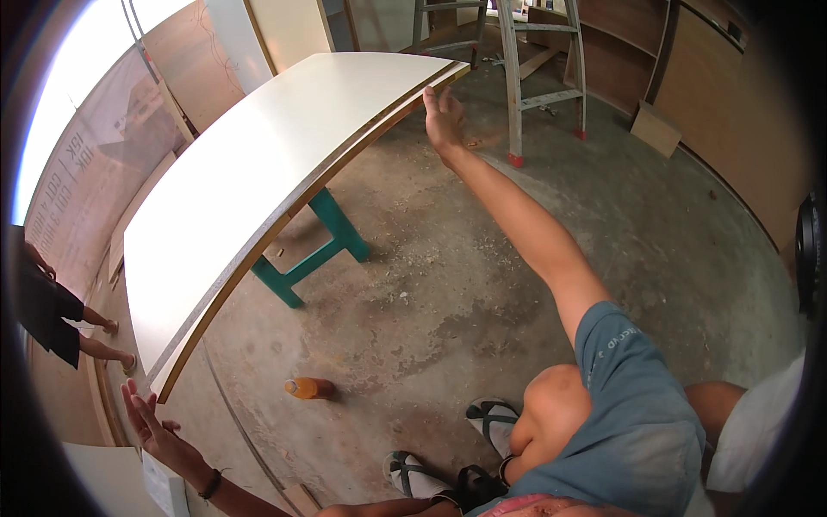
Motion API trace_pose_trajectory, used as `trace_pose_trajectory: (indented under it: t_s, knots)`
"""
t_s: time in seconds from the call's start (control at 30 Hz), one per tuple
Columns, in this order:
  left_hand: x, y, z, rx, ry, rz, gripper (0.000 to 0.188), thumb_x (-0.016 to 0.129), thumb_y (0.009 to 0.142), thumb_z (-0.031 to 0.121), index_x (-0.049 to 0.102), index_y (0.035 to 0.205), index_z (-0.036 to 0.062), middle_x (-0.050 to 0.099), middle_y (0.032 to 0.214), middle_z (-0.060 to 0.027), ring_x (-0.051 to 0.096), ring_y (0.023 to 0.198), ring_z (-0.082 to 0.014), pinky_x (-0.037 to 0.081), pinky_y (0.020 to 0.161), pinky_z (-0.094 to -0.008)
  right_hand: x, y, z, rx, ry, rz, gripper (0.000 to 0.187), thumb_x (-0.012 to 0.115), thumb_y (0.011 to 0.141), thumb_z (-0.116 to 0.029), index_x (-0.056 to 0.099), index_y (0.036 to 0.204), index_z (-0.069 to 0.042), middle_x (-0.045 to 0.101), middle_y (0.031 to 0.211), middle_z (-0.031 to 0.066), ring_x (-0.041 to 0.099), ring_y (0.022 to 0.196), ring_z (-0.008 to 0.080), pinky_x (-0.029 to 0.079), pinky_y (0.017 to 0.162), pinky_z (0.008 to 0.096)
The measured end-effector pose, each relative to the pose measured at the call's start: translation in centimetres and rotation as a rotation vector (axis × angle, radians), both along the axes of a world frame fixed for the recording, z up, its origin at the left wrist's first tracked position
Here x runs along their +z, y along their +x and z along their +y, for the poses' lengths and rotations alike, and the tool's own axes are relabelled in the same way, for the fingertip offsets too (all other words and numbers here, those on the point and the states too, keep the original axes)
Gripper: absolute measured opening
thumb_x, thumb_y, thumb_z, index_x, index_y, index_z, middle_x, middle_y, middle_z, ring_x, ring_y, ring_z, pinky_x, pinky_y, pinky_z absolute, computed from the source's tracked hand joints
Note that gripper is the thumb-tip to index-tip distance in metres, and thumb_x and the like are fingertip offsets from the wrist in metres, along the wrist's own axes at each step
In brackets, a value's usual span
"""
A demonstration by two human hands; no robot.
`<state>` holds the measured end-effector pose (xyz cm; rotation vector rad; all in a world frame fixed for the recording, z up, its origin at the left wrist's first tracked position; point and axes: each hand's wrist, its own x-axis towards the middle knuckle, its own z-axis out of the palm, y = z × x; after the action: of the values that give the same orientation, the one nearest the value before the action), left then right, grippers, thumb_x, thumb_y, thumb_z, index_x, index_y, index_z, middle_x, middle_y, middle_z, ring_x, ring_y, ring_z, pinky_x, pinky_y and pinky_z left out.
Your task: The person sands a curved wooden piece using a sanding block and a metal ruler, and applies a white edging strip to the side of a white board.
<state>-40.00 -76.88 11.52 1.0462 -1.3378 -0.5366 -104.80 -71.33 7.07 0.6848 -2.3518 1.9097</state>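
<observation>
A large white panel (233, 189) lies flat with a second, brown-edged panel right under it, its edges slightly offset. Under them stands a green plastic stool (346, 231), mostly hidden. My left hand (164, 439) is at the near left corner, palm toward the panels, fingers spread. At the far right end, my right hand (444, 122) reaches out beside the long edge with its fingers apart. Whether either hand touches the edge is hard to tell. Neither hand grips anything.
An orange bottle (310, 388) stands on the concrete floor, near a thin cable (237, 416). A metal stepladder (551, 98) is at the back right, by a leaning wood piece (656, 129). Another person (52, 302) stands at the far left. Wood shavings litter the floor.
</observation>
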Motion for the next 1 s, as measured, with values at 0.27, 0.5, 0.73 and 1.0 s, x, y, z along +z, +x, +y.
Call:
trace_pose_trajectory:
  t_s: [0.27,0.5,0.73,1.0]
  knots:
    - [-2.2,1.9,-3.1,0.318,-0.141,-0.14,0.042,0.065,0.102,0.044,0.07,0.127,0.0108,0.073,0.124,0.0021,0.058,0.083,-0.0046,0.032,0.052,-0.0174,-0.6,0.0,-1.3,-0.062,-0.064,0.126,0.096,0.022,0.098,-0.079,0.013,0.166,-0.013,0.011,0.166,0.027,0.014,0.148,0.0535,0.012,0.12,0.0626]
    - [-2.8,2.7,-3.6,0.384,-0.161,-0.161,0.048,0.054,0.106,0.051,0.07,0.127,0.0115,0.072,0.12,0.0,0.06,0.088,-0.0085,0.039,0.054,-0.0205,-0.8,-0.8,-1.3,-0.074,0.003,0.137,0.09,0.024,0.101,-0.074,0.01,0.166,-0.013,0.012,0.164,0.0289,0.016,0.147,0.0545,0.014,0.119,0.0623]
    - [-5.5,4.9,-2.2,0.335,-0.035,0.025,0.048,0.046,0.109,0.051,0.063,0.133,0.0137,0.064,0.132,-0.0012,0.056,0.108,-0.0146,0.048,0.079,-0.0316,-0.6,-4.0,-1.5,-0.217,-0.096,0.078,0.086,0.024,0.102,-0.072,0.012,0.166,-0.017,0.015,0.163,0.0281,0.019,0.147,0.0532,0.019,0.119,0.06]
    - [-10.5,9.4,-1.9,0.309,0.135,0.296,0.039,0.059,0.106,0.035,0.056,0.139,0.0136,0.06,0.136,-0.0041,0.054,0.121,-0.0165,0.045,0.095,-0.0345,-1.9,-7.2,-1.4,-0.262,-0.049,0.073,0.079,0.024,0.102,-0.072,0.023,0.165,-0.025,0.018,0.164,0.0235,0.021,0.147,0.0515,0.021,0.12,0.0601]
